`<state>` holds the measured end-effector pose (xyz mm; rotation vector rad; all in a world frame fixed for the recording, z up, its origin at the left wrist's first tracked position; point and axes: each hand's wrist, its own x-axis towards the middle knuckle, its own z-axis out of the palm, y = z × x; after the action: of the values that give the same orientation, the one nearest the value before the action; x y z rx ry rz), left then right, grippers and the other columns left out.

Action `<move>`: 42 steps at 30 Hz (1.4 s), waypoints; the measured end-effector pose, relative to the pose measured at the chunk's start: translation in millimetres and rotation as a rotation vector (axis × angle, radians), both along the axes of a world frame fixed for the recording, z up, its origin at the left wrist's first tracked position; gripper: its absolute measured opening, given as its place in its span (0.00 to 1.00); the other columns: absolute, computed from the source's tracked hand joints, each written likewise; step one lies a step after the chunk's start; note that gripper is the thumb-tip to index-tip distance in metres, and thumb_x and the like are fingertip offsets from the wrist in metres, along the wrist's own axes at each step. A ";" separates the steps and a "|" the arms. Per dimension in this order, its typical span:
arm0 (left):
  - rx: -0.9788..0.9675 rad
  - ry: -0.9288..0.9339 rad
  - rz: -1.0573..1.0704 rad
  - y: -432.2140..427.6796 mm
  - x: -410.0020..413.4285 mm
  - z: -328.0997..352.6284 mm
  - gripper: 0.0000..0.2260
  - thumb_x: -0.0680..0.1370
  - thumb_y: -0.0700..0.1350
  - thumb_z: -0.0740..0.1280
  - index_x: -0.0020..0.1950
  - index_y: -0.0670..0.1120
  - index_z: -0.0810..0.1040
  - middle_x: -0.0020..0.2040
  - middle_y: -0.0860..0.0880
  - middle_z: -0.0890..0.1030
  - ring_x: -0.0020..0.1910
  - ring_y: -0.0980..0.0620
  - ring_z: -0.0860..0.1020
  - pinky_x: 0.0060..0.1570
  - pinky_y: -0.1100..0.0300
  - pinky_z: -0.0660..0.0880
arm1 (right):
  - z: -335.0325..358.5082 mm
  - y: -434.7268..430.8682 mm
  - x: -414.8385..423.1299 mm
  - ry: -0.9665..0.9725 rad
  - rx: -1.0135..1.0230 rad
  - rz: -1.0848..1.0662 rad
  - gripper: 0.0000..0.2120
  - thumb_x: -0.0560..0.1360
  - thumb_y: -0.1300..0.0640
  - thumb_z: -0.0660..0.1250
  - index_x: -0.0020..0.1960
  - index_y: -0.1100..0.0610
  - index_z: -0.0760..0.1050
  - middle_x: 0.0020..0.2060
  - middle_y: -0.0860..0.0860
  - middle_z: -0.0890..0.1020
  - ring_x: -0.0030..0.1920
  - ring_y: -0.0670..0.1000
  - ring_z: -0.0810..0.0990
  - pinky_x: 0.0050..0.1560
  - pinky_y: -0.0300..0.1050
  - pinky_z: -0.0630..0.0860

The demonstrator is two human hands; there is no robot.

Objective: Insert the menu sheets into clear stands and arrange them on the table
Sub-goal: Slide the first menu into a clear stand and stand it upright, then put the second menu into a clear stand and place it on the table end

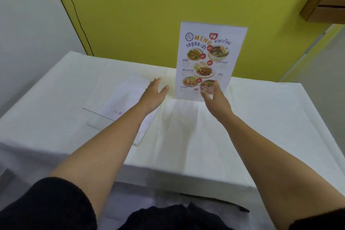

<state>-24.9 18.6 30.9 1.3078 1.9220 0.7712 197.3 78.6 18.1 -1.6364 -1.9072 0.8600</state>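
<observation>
a desk (261, 117) stands before the person with its far edge against the wall (149, 15), and on it, toward the far side and right of the middle, a filled stand (209, 58) is upright with its menu sheet facing the person. to its left a second stand (119, 106) lies flat on the desk with a sheet in it, running from the middle toward the near left. the left hand (155, 95) is over the far right end of the flat stand, the right hand (214, 97) is just before the lower edge of the upright stand, and both forearms reach in from the near edge.
</observation>
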 end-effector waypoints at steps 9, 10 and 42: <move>-0.297 0.472 -0.060 -61.5 -46.4 -33.8 0.30 0.85 0.57 0.47 0.82 0.43 0.46 0.82 0.42 0.45 0.81 0.45 0.42 0.78 0.48 0.42 | -18.7 -37.6 -51.1 -0.195 -0.147 0.269 0.35 0.81 0.39 0.54 0.81 0.54 0.47 0.81 0.50 0.53 0.80 0.51 0.52 0.78 0.53 0.54; -0.330 0.501 -0.077 -66.4 -48.5 -37.3 0.30 0.85 0.57 0.47 0.82 0.42 0.45 0.82 0.42 0.44 0.81 0.45 0.42 0.78 0.48 0.42 | -19.7 -41.4 -55.8 -0.200 -0.156 0.290 0.35 0.81 0.39 0.53 0.81 0.54 0.47 0.81 0.50 0.52 0.80 0.51 0.52 0.78 0.52 0.54; -0.312 0.680 -0.087 -138.0 -44.0 -50.9 0.31 0.85 0.57 0.45 0.81 0.43 0.40 0.82 0.45 0.40 0.81 0.49 0.39 0.78 0.53 0.39 | 3.7 -45.9 -133.8 0.167 -0.198 0.168 0.34 0.81 0.43 0.58 0.81 0.56 0.52 0.76 0.52 0.67 0.75 0.54 0.66 0.71 0.50 0.63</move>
<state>-68.9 -119.4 -20.0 1.5574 2.3515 -0.0525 63.5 32.7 21.8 -1.4736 -1.9118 1.2488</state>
